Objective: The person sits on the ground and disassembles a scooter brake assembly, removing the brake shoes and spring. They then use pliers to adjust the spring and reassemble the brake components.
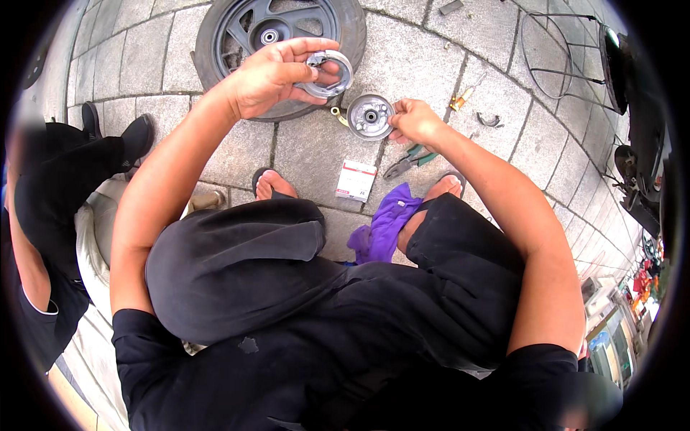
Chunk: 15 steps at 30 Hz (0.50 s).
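My left hand (277, 75) is closed on a pair of brake shoes (347, 70), a pale grey ring raised over the tyre's near edge. My fingers reach behind and through the ring. To its right and a little nearer, my right hand (417, 123) grips the rim of a round metal brake plate (359, 123). The plate's inner face points up, showing a hub hole in the middle. A brass-coloured lever arm (336, 113) sticks out at its left. Brake shoes and plate are apart. My right fingertips are partly hidden at the plate's edge.
A spoked wheel (237, 32) lies on the paving behind my left hand. Pliers (402, 164), a white-and-red box (356, 179) and a purple cloth (388, 223) lie near my feet. Right are an amber-handled tool (460, 99) and a dark curved piece (490, 122). Someone sits at left.
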{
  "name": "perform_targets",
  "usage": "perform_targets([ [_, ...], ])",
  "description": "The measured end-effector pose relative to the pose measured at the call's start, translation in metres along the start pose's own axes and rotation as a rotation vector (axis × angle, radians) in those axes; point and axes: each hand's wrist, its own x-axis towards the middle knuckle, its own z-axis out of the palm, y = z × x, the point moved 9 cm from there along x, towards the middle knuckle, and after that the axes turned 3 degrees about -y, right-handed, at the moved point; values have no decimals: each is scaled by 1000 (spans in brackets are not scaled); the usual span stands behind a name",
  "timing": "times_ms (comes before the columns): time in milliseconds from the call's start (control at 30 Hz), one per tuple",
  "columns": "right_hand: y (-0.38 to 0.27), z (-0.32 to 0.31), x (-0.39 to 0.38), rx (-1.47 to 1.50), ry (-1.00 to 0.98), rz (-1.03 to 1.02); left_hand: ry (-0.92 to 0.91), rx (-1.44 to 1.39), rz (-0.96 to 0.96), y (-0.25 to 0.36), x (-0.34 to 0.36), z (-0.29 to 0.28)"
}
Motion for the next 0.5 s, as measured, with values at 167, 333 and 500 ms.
perform_targets([
  [167, -24, -48, -3, -76, 88, -29, -20, -4, -16, -5, 8, 5],
  [333, -40, -92, -1, -157, 170, -61, -55, 36, -35, -1, 19, 22],
  [500, -46, -97, 3, -236, 177, -85, -102, 18, -55, -4, 30, 36],
])
